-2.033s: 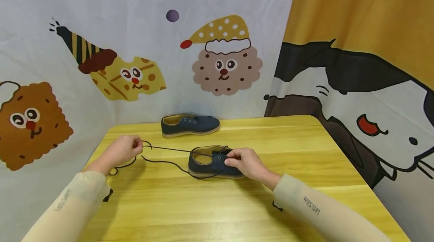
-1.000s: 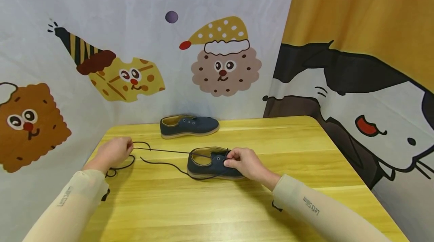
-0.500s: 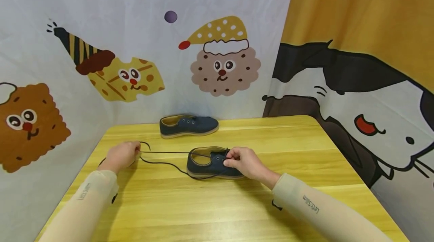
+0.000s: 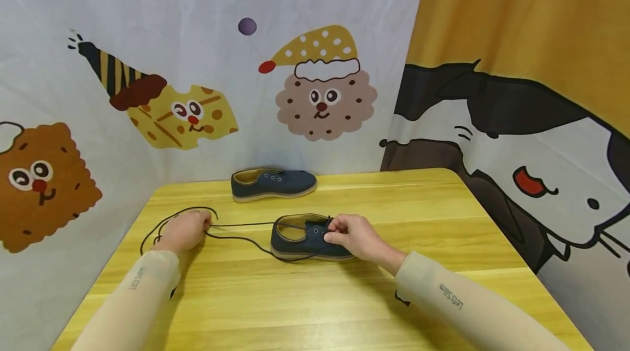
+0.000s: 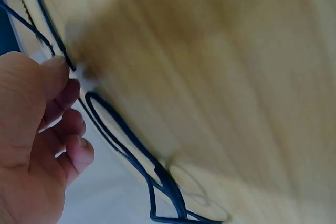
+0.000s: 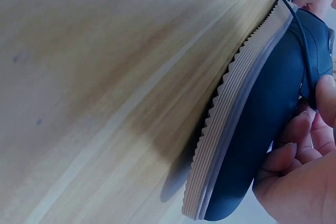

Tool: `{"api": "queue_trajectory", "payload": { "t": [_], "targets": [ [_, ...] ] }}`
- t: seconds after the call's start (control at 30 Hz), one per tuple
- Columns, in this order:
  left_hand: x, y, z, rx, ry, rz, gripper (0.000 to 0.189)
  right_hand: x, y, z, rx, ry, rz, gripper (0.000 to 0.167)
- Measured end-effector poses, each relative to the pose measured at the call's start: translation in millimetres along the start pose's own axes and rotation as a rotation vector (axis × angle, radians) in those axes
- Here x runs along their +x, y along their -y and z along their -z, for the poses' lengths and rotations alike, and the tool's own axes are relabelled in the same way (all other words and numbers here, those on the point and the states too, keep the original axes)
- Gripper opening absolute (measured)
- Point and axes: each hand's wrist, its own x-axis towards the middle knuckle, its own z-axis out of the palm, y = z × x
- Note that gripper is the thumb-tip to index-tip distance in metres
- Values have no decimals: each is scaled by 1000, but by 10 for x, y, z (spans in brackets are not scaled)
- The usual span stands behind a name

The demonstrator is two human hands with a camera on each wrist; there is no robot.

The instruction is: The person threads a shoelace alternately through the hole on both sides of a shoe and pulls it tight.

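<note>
Just below the frame's centre, a navy shoe (image 4: 302, 247) is resting on a yellow bench (image 4: 305, 307), probably light, soft in the upper and best steadied near its eyelets (image 4: 316, 230). There the right hand (image 4: 358, 235) is pinching it, its grip nearly closed. At left, the left hand (image 4: 184, 230) is pinching a dark lace (image 4: 241, 224), thumb meeting fingers; the lace is looking thin, limp, hardly fragile, perhaps slippery.

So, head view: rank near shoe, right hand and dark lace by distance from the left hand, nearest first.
From the left hand:
1. Dark lace: at its fingertips.
2. Near shoe: to its right, across a gap.
3. Right hand: farther right, at the shoe's toe end.
</note>
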Motion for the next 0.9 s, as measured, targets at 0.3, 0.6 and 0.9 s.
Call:
{"api": "queue_trajectory", "payload": {
  "t": [0.3,0.6,0.9],
  "targets": [
    [-9,-68,6,-17,-70,2,19,18,0,23,-12,-4,-2,11],
    [-183,-120,52,-60,-111,-96,23,38,-46,32,-26,58,42,7],
    [-265,-95,97,-38,-55,-107,22,38,-61,91,-33,96,28,13]
  ]
}}
